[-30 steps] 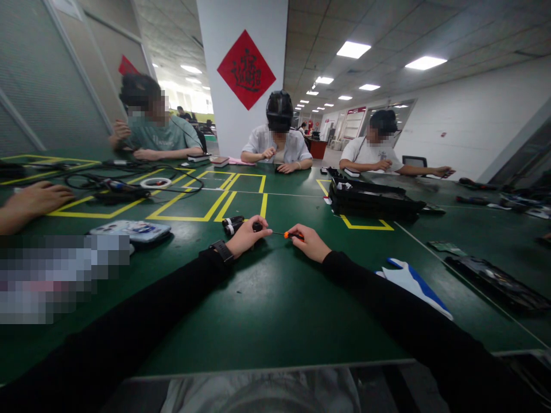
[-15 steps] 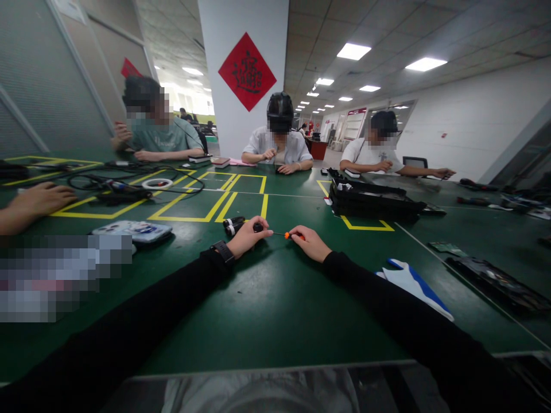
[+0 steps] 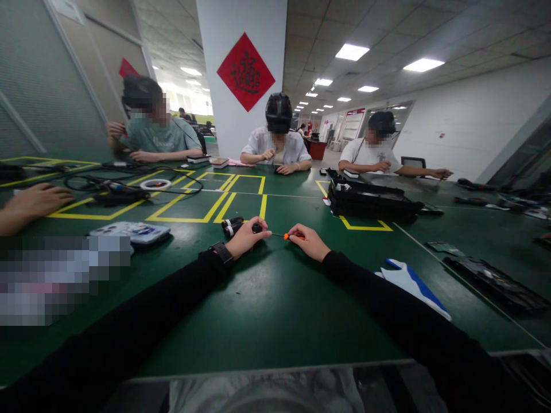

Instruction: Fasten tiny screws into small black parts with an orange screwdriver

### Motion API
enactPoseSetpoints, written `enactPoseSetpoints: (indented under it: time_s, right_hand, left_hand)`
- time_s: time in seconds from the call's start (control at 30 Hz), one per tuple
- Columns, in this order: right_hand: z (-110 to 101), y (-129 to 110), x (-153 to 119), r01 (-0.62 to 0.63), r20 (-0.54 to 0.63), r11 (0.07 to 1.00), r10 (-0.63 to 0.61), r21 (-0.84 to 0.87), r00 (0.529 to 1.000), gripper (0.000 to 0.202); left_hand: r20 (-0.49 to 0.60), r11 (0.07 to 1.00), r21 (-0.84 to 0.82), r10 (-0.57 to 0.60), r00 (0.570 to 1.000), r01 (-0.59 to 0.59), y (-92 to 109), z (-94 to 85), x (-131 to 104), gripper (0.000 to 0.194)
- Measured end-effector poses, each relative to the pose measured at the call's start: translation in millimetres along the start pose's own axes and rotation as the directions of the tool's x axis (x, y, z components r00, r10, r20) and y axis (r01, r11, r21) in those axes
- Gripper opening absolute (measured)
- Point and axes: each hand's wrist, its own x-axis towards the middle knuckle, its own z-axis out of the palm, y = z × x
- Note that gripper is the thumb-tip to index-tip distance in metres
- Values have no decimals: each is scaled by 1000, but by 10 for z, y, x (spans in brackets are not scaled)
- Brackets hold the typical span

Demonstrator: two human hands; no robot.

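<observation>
My right hand (image 3: 310, 242) is closed around the orange handle of a small screwdriver (image 3: 298, 236). The thin shaft points left, and its tip meets the fingertips of my left hand (image 3: 246, 240). Those fingers curl round a small black part with a round end (image 3: 257, 228); its kind is not clear. Just behind the left wrist, black cylindrical pieces with white bands (image 3: 232, 225) show on the table. Whether they join the held part is hidden by the hand.
On the right lie a blue and white glove (image 3: 415, 287) and an opened black device (image 3: 495, 281). A black casing (image 3: 372, 201) stands beyond my right hand. To the left are a phone-like case (image 3: 131, 232), looped cables (image 3: 124, 189) and another person's hand (image 3: 41, 202). Several people sit around the green table (image 3: 258, 321).
Both hands keep the same hold and position on the table. The whole view has shifted very slightly; the glove, cables and casing have not moved.
</observation>
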Motion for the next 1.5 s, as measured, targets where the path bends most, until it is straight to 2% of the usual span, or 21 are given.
enactPoseSetpoints:
  time_s: [0.27,0.5,0.7,0.9,1.13,1.3,1.5]
  right_hand:
    - [-26,-11,-6,69,-4,994,-70,-90,998,12]
    - [-24,-2,-7,59,9,995,-59,-77,998,23]
    - [-17,-31,-1,118,16,964,-118,-237,993,20]
    - [-23,-58,-33,141,-16,975,-146,-173,989,19]
    - [-14,-50,-16,47,-31,991,-52,-129,998,19]
    - [-12,-60,-27,27,-13,999,-27,-19,1000,15]
    - [-14,-76,-32,23,-24,998,-24,-54,999,13]
  left_hand:
    - [1,1000,-11,-27,1000,27,17,-1,-3,29]
    - [-16,999,-8,-42,999,42,43,1,-19,27]
    - [-3,1000,-26,-16,1000,16,27,0,-10,27]
    - [-31,1000,-1,-19,999,19,11,2,-4,28]
    - [-9,1000,11,-21,1000,21,7,-1,-5,28]
    - [17,1000,-13,-10,1000,10,-4,-2,-2,27]
    - [26,1000,-24,-14,1000,15,1,-8,-10,28]
